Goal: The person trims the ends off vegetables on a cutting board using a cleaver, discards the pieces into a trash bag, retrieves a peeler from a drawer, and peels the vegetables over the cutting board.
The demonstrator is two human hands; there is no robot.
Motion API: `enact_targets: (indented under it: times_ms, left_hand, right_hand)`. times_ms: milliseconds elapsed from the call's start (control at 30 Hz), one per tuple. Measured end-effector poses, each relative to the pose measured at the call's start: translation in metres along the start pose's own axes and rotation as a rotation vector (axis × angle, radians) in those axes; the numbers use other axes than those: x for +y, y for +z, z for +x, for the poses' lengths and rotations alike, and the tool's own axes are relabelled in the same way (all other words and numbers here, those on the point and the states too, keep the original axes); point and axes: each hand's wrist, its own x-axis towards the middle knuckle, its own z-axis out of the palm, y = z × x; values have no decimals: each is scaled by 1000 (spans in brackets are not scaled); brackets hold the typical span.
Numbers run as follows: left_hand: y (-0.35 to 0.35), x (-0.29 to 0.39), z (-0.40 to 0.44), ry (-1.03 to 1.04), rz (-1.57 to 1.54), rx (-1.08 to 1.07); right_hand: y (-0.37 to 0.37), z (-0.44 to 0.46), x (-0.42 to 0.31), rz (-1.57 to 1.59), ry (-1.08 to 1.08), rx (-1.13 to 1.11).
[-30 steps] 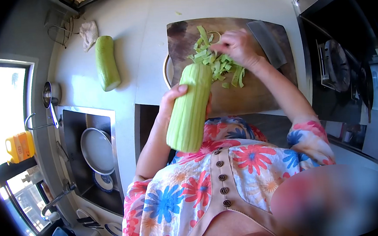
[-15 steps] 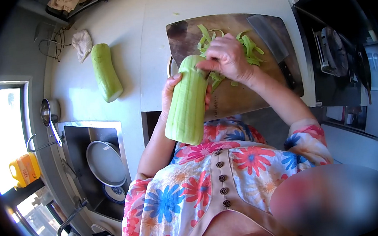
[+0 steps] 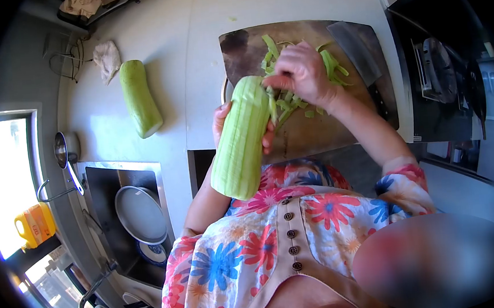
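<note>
My left hand (image 3: 219, 123) is wrapped round a peeled, pale green gourd (image 3: 239, 140) from beneath, its thumb and fingertips showing on either side. The gourd is tilted, its near end by my floral top. At its far end, my right hand (image 3: 301, 76) is closed on a small tool that looks like a peeler (image 3: 267, 88), mostly hidden by the fingers. A strip of green peel (image 3: 273, 107) hangs there along the gourd's right side. Behind and below my right hand, loose peelings (image 3: 332, 67) lie on the wooden cutting board (image 3: 320, 134).
A cleaver (image 3: 354, 49) lies on the board's right side. On the counter at left are another green gourd (image 3: 139, 98) and a crumpled cloth (image 3: 107, 61). The sink (image 3: 103, 190) holds a round grey pan (image 3: 140, 214). A small pot (image 3: 70, 149) and yellow jug (image 3: 35, 226) are farther left.
The held gourd has shifted slightly down and left. My right hand has moved a little toward the gourd's right side, and a peel strip now hangs there.
</note>
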Motion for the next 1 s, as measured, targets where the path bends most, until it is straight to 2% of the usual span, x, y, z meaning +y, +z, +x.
enact_targets:
  times_ms: [33,100,267,333,500,600,633,767,833,900,967,1000]
  left_hand:
    - [0,-3,2,3,10,-43]
    - [6,-10,6,38,14,-206]
    - [9,0,16,13,13,-142]
    - [1,-1,17,36,30,-131]
    - [-2,-9,21,12,-213,-122]
    - [16,-11,21,-4,-103,-183]
    - [21,-11,20,-11,-40,-200]
    - [15,12,9,134,164,5]
    - [11,37,-4,206,357,305]
    - [9,66,-14,222,616,520]
    - [14,90,-16,329,1079,683]
    - [9,104,-13,318,1213,714]
  right_hand:
    - [-1,-2,17,-86,6,-8]
    - [-2,-15,46,-30,194,1]
    - [-14,-13,25,93,238,26]
    - [-16,-7,9,34,127,30]
    - [-11,-1,-14,3,-49,40]
    - [-10,-10,39,-196,13,62]
    - [-3,-19,64,-21,106,116]
    - [-20,-21,54,-60,261,40]
    - [-24,-26,53,-94,325,-1]
    - [-29,-37,57,-127,403,-59]
    - [-35,-42,56,-192,413,-94]
    - [-37,-45,54,-226,417,-113]
